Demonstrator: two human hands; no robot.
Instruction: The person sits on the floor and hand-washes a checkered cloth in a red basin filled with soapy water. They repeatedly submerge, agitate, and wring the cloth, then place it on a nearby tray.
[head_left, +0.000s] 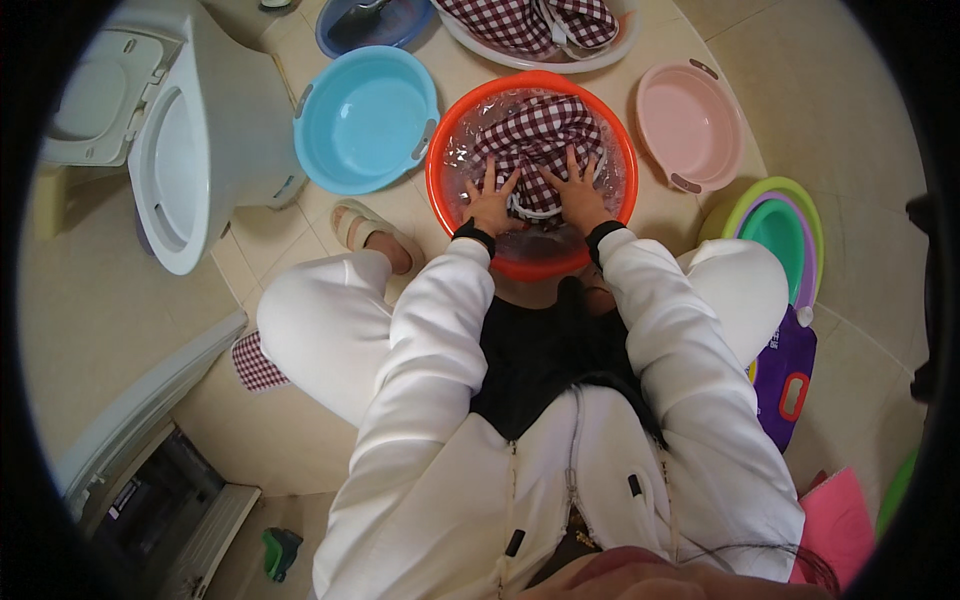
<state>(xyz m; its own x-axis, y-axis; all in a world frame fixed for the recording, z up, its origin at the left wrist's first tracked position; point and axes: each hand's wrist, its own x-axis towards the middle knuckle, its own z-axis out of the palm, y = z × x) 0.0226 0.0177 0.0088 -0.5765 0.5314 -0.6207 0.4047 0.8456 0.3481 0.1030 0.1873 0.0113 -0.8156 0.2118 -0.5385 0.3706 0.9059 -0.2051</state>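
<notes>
A red plastic basin (532, 271) stands on the tiled floor before me, holding sudsy water. Bunched up in it lies a dark-red and white checked cloth (544, 124) with a pale edging. My left hand (491, 204) rests with fingers spread on the cloth's left side. On the right side of the same cloth, my right hand (581, 196) presses down, its fingers apart too. Neither hand is closed around the fabric. Part of the cloth is under the water and hidden.
A light-blue basin (367, 120) and a toilet (176, 172) are to the left. On the right are a pink basin (690, 127), nested basins (776, 232) and a purple pouch (787, 375). A white basin (555, 66) with checked fabric stands beyond, beside a dark-blue basin (405, 34).
</notes>
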